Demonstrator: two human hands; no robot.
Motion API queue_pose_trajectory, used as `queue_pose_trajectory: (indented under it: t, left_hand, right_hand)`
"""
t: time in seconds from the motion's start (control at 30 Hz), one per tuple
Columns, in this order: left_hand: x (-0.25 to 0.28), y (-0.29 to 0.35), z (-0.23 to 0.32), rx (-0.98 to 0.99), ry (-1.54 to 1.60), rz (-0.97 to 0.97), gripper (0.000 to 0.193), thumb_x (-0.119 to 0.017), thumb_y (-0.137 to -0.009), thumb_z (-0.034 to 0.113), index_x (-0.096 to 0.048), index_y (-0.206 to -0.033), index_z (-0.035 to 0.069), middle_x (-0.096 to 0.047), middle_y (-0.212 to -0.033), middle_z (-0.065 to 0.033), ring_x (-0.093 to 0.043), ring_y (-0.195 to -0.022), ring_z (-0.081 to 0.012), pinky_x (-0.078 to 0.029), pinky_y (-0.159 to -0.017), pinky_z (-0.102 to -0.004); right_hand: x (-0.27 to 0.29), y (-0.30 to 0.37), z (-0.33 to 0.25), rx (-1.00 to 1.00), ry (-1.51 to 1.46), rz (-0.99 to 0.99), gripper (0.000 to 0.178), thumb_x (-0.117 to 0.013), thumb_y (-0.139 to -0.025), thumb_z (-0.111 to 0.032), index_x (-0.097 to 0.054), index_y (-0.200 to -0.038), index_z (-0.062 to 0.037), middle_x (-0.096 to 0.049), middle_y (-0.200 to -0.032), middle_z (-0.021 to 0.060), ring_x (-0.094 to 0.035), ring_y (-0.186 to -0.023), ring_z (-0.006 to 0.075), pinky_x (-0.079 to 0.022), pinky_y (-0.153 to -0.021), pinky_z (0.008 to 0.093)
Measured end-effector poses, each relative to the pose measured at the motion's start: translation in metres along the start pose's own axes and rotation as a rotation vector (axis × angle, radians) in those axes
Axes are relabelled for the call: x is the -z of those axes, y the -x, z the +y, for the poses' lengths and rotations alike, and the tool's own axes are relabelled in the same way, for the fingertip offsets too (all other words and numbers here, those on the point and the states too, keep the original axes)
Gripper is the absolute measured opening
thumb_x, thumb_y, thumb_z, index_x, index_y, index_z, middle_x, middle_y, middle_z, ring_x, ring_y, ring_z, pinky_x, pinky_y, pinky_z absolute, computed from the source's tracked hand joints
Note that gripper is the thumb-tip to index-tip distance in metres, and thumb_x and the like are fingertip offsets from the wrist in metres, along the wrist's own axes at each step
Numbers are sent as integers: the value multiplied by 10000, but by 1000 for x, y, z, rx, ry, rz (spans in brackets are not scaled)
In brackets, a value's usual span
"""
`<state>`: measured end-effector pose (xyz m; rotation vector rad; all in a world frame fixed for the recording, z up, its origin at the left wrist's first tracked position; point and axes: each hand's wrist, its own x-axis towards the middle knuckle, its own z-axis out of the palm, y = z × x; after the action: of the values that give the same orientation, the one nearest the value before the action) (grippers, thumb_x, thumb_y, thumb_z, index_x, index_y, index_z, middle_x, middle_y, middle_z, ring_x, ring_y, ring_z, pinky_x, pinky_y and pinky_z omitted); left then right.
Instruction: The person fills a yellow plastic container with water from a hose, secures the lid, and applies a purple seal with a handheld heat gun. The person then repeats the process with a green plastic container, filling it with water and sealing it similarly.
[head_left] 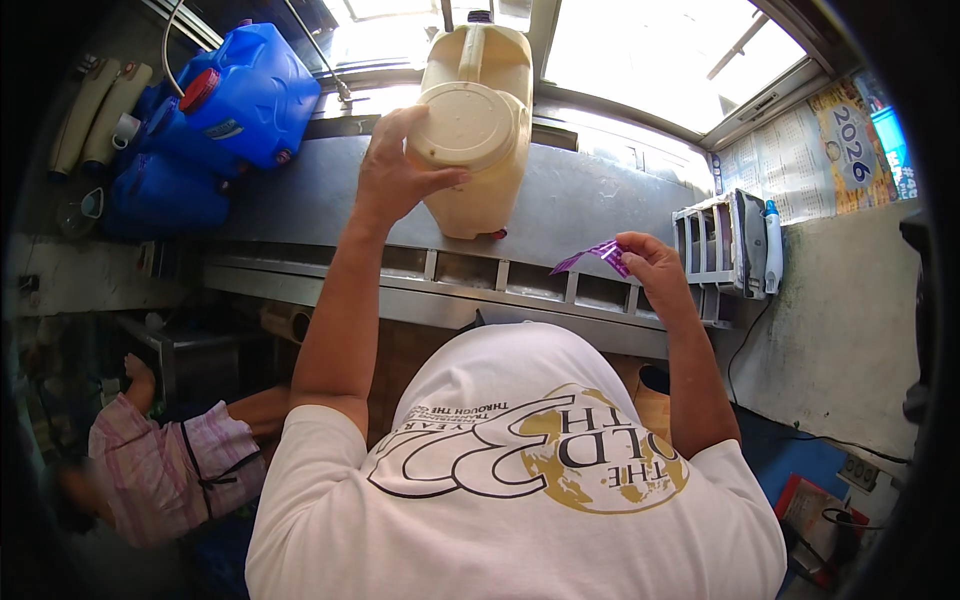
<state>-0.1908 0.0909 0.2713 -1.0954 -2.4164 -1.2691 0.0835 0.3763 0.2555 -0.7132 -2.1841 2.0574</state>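
"Beside the window edge (544, 38)?"

"Your cream plastic jug (475, 205): left hand (393, 170) clasping its round lid (465, 125), right hand (652, 266) pinching a shiny purple strip (590, 257), open room between jug and strip."

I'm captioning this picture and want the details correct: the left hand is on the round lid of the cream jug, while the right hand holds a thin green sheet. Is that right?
Not quite: the thin sheet is purple, not green, as the head view shows. The right hand does hold it, and the left hand is on the round lid of the cream jug.
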Motion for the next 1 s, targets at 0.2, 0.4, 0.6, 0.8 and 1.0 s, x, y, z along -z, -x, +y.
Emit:
queue_pose_trajectory:
  t: [0.2, 0.4, 0.6, 0.8, 1.0]
  left_hand:
    - [0, -6, -9, 2, 82, -74, 1072, -931, -525, 498, -433, -1374, 72, -530, -1304, -191, -510, -1246, -329, -445, -1032, -434]
    - [13, 4, 11, 2, 156, -87, 1096, -903, -596, 487, -363, -1460, 82, -515, -1363, -171, -491, -1281, -341, -422, -1057, -449]
    - [19, 50, 22, -7, -18, 50, 884, -871, -686, 397, -456, -1403, 89, -614, -1240, -141, -561, -1202, -313, -448, -1024, -415]
    - [-1, 75, 53, 67, 718, -452, 587, -816, -802, 232, -567, -1300, 46, -656, -1167, -65, -588, -1120, -169, -452, -989, -337]
    - [-3, 60, 50, 380, 1297, -862, 370, -780, -842, 141, -647, -1179, 67, -682, -995, 22, -596, -900, -76, -502, -843, -281]
  right_hand:
    - [-12, 2, 9, 43, 232, -21, 245, -628, -885, -18, -653, -1129, -11, -679, -980, 42, -621, -880, 83, -520, -826, 257]
    - [-33, 11, -10, 175, 496, -25, 267, -631, -838, -5, -655, -1098, -62, -686, -943, 78, -656, -850, 161, -533, -811, 300]
    - [-61, 12, -46, 308, 750, -121, 238, -644, -809, -2, -664, -1020, -110, -685, -934, 80, -659, -866, 263, -506, -865, 395]
    - [-97, 6, -96, 586, 892, -459, 194, -709, -760, 9, -688, -864, -154, -685, -988, 15, -602, -1080, 237, -396, -1059, 427]
    - [-121, -4, -114, 839, 723, -268, 148, -757, -724, -10, -696, -783, -131, -595, -1265, 47, -509, -1279, 272, -382, -1104, 443]
